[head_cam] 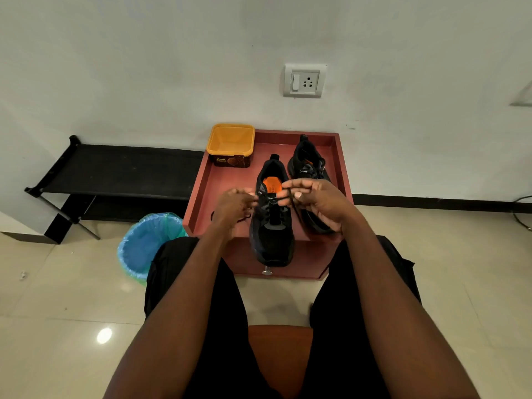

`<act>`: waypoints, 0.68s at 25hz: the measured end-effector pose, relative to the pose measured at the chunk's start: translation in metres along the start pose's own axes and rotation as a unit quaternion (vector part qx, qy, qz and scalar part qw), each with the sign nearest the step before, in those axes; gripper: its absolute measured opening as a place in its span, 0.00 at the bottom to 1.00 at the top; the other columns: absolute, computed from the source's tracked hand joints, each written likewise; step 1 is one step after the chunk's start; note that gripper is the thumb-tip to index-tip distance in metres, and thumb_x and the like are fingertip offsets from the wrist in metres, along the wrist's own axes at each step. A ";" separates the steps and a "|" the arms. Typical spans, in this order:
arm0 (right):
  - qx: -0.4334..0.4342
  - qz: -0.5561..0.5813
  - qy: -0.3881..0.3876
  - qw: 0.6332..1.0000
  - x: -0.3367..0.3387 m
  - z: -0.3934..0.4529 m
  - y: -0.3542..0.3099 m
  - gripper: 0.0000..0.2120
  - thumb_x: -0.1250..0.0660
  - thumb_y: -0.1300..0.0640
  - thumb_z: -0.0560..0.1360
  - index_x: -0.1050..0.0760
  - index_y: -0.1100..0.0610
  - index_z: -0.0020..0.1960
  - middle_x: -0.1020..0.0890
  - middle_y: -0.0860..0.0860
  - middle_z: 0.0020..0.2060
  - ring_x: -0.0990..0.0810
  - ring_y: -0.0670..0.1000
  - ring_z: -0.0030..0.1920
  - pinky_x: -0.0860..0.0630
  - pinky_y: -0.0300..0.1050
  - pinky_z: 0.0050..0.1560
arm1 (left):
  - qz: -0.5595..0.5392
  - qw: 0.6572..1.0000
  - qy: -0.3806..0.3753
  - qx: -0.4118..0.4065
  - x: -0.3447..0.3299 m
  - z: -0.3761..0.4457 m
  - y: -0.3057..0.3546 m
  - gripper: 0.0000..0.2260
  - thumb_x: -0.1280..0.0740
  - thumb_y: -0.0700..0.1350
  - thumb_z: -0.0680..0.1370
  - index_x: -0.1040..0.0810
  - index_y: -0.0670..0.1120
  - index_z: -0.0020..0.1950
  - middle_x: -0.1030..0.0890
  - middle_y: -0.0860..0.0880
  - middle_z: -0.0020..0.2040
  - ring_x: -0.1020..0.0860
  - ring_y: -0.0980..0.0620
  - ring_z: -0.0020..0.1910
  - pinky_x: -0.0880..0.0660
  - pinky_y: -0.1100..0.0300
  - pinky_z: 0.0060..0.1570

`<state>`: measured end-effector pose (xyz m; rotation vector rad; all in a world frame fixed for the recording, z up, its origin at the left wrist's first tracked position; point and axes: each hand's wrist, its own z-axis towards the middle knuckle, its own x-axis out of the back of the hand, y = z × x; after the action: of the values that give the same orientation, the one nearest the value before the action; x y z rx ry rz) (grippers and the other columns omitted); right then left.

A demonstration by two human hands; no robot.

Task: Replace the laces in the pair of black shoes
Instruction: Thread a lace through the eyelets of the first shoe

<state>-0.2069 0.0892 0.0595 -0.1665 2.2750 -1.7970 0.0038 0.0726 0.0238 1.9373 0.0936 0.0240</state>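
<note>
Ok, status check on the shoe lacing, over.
Left hand and right hand each pinch a black lace end. Near shoe on red tray, partly laced. Nothing obstructing.

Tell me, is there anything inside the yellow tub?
No, the yellow tub stands open on the red tray and only its bare inside shows.

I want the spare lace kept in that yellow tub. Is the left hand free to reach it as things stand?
Probably not right away. The left hand is pinching the black lace on the near shoe. The yellow tub stands open at the tray's far left corner, with nothing between.
</note>
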 end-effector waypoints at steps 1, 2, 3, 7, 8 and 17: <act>0.036 -0.035 0.018 0.999 -0.003 -0.001 0.001 0.12 0.38 0.69 0.80 0.23 0.67 0.60 0.15 0.62 0.50 0.15 0.57 0.49 0.20 0.42 0.51 | -0.051 0.994 -0.096 0.026 0.002 -0.007 0.003 0.12 0.31 0.37 0.75 0.24 0.40 0.58 0.17 0.42 0.51 0.19 0.47 0.49 0.23 0.57 0.51; 0.078 -0.098 0.057 0.991 -0.008 0.000 0.003 0.10 0.36 0.68 0.79 0.20 0.65 0.57 0.15 0.60 0.48 0.14 0.53 0.47 0.21 0.40 0.50 | -0.069 0.982 -0.171 0.039 0.004 -0.012 0.005 0.17 0.30 0.40 0.74 0.25 0.40 0.62 0.17 0.41 0.54 0.18 0.46 0.53 0.24 0.56 0.57; 0.114 -0.168 0.101 0.974 -0.013 0.000 0.005 0.08 0.34 0.67 0.78 0.18 0.62 0.53 0.14 0.56 0.45 0.15 0.49 0.45 0.22 0.38 0.49 | -0.077 0.970 -0.227 0.045 0.006 -0.017 0.006 0.20 0.30 0.40 0.73 0.26 0.39 0.65 0.17 0.40 0.56 0.19 0.46 0.56 0.25 0.56 0.60; 0.119 -0.240 0.198 0.943 -0.017 0.007 0.008 0.06 0.31 0.63 0.75 0.17 0.56 0.42 0.15 0.52 0.42 0.18 0.47 0.45 0.24 0.40 0.49 | -0.079 0.955 -0.284 0.045 0.007 -0.025 0.008 0.20 0.33 0.38 0.76 0.27 0.37 0.67 0.17 0.40 0.49 0.18 0.46 0.48 0.21 0.58 0.51; 0.097 -0.235 0.214 0.943 -0.014 0.010 0.009 0.07 0.32 0.64 0.75 0.18 0.59 0.39 0.16 0.53 0.40 0.18 0.49 0.43 0.24 0.43 0.48 | -0.090 0.956 -0.275 0.044 0.009 -0.024 0.008 0.19 0.33 0.38 0.76 0.27 0.37 0.67 0.18 0.43 0.45 0.18 0.48 0.44 0.21 0.57 0.49; -0.135 -0.327 0.367 0.860 0.008 0.023 0.029 0.11 0.38 0.54 0.69 0.24 0.60 0.45 0.20 0.55 0.45 0.21 0.57 0.48 0.24 0.52 0.51 | -0.028 0.997 -0.001 0.075 0.014 -0.003 0.008 0.04 0.36 0.35 0.80 0.22 0.40 0.51 0.18 0.44 0.39 0.19 0.54 0.33 0.20 0.58 0.44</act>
<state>-0.2076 0.0727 0.0253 -0.4035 3.3350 -2.0735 0.0180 0.0742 0.0318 2.0831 0.1519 -0.0232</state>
